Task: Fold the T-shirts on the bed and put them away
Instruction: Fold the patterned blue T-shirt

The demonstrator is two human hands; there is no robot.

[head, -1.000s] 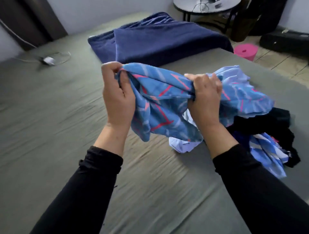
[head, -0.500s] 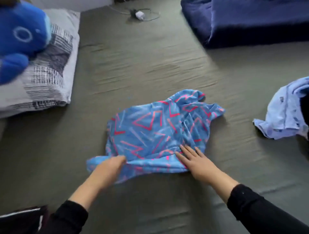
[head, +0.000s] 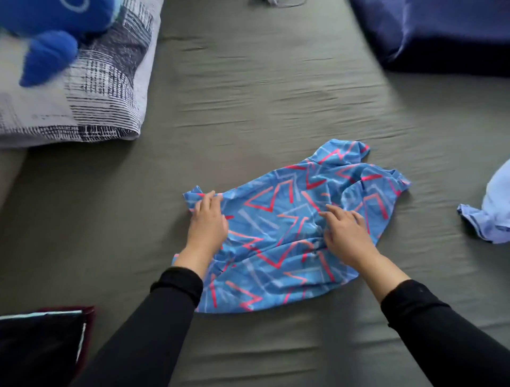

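While two hands work on it, one patterned shirt (head: 289, 234) lies rumpled on the bed (head: 262, 96), a little right of the middle of the head view. It is blue with red and pale zigzag lines, spread partly flat, its far right end bunched into folds.

Left hand (head: 207, 223) rests on the shirt's left edge, its fingers (head: 205, 200) bent over a small gathered corner of cloth and pinching it. Right hand (head: 347, 234) lies on the middle of the shirt, fingers (head: 335, 212) spread and nearly straight, pressing the cloth down without closing on it. Both arms wear black sleeves (head: 154, 326).

One more garment, pale blue (head: 488, 210), sits crumpled at the right edge, well apart from the shirt and cut off by the frame. One dark folded item (head: 41, 342) with a pale stripe and a maroon edge lies at the lower left corner; what it is I cannot tell.

One pillow (head: 91, 91) with a black-and-white hatched print lies at the upper left, and one blue plush toy (head: 49, 38) rests on it. One navy blanket (head: 441, 36) lies at the upper right. One thin cable (head: 278, 2) shows at the top edge.

As for the surface, the bed carries an olive-grey sheet, lightly wrinkled, filling nearly the whole view.
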